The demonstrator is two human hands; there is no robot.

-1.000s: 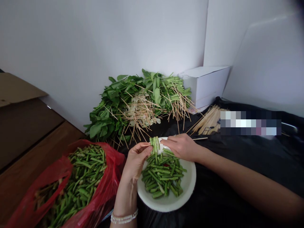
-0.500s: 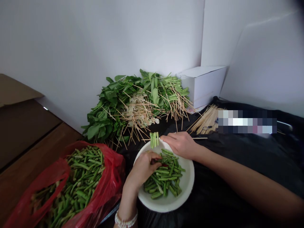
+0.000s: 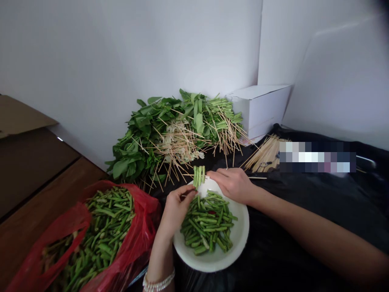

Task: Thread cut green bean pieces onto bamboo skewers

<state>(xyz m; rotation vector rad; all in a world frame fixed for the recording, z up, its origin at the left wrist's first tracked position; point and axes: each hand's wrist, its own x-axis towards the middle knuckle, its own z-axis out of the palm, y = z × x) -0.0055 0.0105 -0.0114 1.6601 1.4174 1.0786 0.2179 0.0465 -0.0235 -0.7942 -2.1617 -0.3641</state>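
Observation:
My right hand [image 3: 232, 184] grips a thin wooden skewer [image 3: 257, 177] above the far rim of a white bowl [image 3: 209, 264]. Several cut green bean pieces [image 3: 199, 176] stand side by side across the skewer, left of my fingertips. My left hand [image 3: 178, 207], with a beaded bracelet at the wrist, is pinched at the lower end of the leftmost piece; its fingertips partly cover what they hold. Loose cut green beans [image 3: 212, 227] fill the middle of the bowl, with a small red spot among them.
A red plastic bag [image 3: 146, 219] full of cut beans lies at left. Behind the bowl are skewered leafy greens [image 3: 127, 162], pale skewered pieces [image 3: 178, 140] and bean skewers [image 3: 221, 106]. A white box [image 3: 267, 109] and bare skewers [image 3: 264, 152] lie to the right, on black plastic [image 3: 288, 202].
My left hand has risen out of the beans in the bowl to the left end of the skewer. My right hand has stayed nearly in place with the skewer.

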